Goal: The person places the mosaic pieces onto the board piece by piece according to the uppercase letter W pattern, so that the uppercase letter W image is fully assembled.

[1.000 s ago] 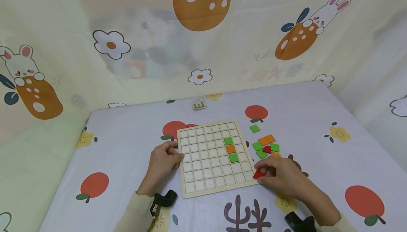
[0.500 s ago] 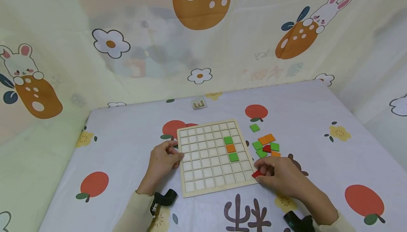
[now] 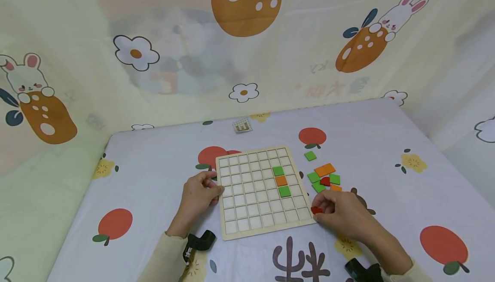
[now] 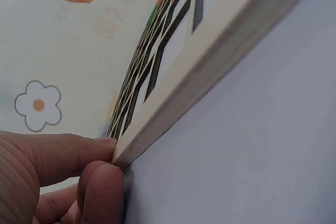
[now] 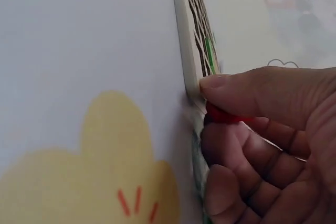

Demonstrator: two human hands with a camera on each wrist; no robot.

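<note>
A pale wooden grid board (image 3: pixel 255 213) lies flat on the table, with a green tile (image 3: pixel 278 171), an orange tile (image 3: pixel 281 181) and another green tile (image 3: pixel 284 191) in one column of its cells. At its left edge, my left hand (image 3: pixel 199 194) grips the rim between thumb and fingers; the left wrist view shows the fingertips (image 4: pixel 102 179) against the board's side. My right hand (image 3: pixel 340 213) pinches a red tile (image 3: pixel 316 210) between thumb and finger, just beside the board's lower right edge. The fingers partly cover this tile in the right wrist view.
Right of the board lies a loose cluster of green, orange (image 3: pixel 325 170) and red (image 3: pixel 325 181) tiles, with one green tile (image 3: pixel 310 156) apart behind it. A small card with a grid pattern (image 3: pixel 242 125) sits beyond the board. A printed curtain (image 3: pixel 185 101) hangs behind the table.
The red tile has turned in my right fingers and sits slightly farther right. My left hand and the board have stayed in place.
</note>
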